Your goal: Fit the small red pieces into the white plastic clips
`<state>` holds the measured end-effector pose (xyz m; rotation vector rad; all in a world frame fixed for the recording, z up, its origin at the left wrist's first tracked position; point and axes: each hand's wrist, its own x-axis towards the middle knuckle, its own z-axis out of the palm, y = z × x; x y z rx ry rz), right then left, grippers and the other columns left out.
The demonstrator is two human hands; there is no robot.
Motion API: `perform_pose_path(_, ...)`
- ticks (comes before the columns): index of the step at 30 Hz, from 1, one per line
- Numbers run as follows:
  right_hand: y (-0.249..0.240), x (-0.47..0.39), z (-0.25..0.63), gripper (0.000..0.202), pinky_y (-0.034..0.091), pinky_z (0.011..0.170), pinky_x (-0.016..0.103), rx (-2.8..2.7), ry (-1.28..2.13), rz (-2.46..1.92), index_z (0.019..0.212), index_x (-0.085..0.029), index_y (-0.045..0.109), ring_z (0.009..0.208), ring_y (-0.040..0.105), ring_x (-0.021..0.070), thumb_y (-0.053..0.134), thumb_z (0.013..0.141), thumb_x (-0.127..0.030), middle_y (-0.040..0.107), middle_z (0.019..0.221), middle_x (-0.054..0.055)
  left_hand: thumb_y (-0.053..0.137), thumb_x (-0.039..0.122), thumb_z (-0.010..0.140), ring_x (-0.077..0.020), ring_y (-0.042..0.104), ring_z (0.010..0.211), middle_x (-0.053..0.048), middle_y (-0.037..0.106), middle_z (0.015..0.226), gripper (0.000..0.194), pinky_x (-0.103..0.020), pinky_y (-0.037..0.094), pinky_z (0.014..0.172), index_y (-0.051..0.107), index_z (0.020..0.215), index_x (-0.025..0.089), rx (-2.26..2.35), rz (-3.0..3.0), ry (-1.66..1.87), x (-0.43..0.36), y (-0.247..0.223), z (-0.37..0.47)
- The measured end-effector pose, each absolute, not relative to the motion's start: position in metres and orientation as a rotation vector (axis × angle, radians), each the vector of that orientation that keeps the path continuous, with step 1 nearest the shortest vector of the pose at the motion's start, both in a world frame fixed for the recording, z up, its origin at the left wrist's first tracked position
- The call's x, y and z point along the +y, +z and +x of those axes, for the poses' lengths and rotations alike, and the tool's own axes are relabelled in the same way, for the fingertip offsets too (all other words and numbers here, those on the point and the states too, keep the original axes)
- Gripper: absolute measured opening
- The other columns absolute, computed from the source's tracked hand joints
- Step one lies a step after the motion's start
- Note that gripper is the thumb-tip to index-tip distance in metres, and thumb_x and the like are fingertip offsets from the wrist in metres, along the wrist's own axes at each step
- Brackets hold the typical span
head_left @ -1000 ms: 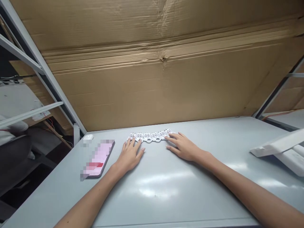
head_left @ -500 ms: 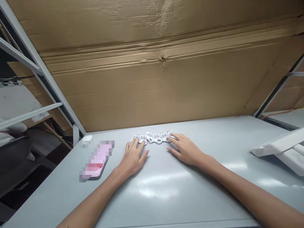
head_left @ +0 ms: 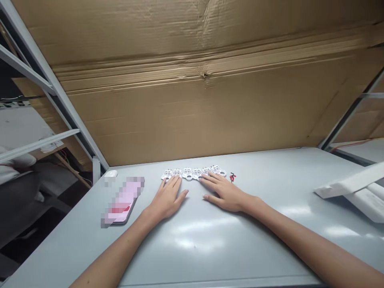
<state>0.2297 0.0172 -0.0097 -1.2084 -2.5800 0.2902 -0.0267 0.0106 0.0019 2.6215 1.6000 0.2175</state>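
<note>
The right hand [head_left: 225,195] slid inward, baring red-and-black bits [head_left: 232,177] at its one o'clock; it and the left hand [head_left: 166,199], grips unclosed, touched white pieces [head_left: 187,171], seemingly better aligned.

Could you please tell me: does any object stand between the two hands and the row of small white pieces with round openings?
Nothing visible does: the left hand and right hand reach the row of white pieces directly. Small red and black items lie past its right end.
</note>
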Motion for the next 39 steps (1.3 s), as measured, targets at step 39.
perform_pose_path(39, -0.007, 0.016, 0.232, 0.075, 0.016, 0.119, 0.054, -2.567, 0.241, -1.278, 0.152, -0.019, 0.033, 0.148, 0.017, 0.0337, 0.028, 0.094, -0.067, 0.028, 0.159, 0.010, 0.039, 0.044, 0.101, -0.0308, 0.024, 0.145, -0.013, 0.032, 0.156, 0.053, -0.050, 0.019, 0.119, 0.042, 0.145, 0.015, 1.392, 2.693, 0.394, 0.008, 0.006, -0.027)
